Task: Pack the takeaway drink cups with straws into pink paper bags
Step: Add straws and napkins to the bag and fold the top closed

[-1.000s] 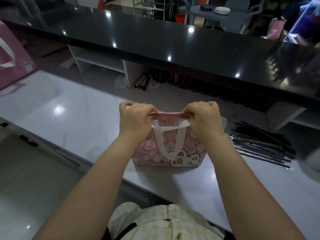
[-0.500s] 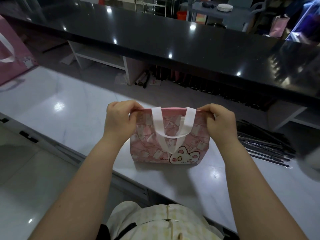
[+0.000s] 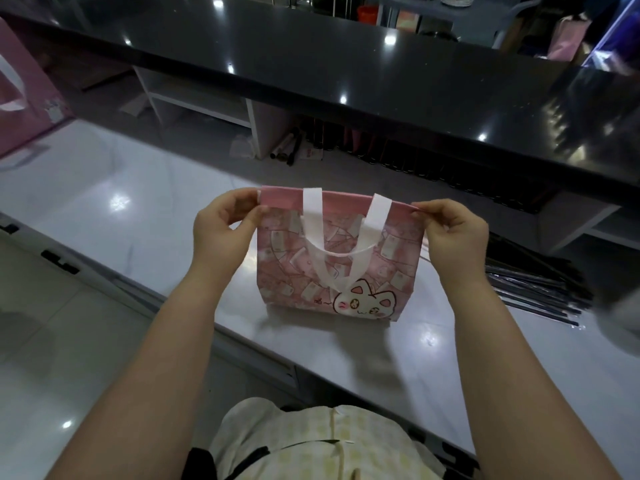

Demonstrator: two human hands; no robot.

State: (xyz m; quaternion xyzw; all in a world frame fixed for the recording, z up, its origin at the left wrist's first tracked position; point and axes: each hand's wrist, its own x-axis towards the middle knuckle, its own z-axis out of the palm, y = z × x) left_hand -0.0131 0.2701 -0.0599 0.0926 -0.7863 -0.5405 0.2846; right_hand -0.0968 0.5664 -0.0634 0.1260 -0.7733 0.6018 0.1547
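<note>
Head view | pink paper bag (image 3: 332, 265) with cat print, no legible writing | left hand (image 3: 221, 230) and right hand (image 3: 453, 237) pinch its top corners, now farther apart | upright on white worktop (image 3: 121, 202)

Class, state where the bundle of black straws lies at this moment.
In the head view, the bundle of black straws lies on the white counter, right of the pink cat-print bag, just beyond the right hand.

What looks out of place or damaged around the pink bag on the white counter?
Nothing stands out. The pink bag stands upright and intact, left hand and right hand pinching its top corners; black straws lie bundled beside it.
</note>
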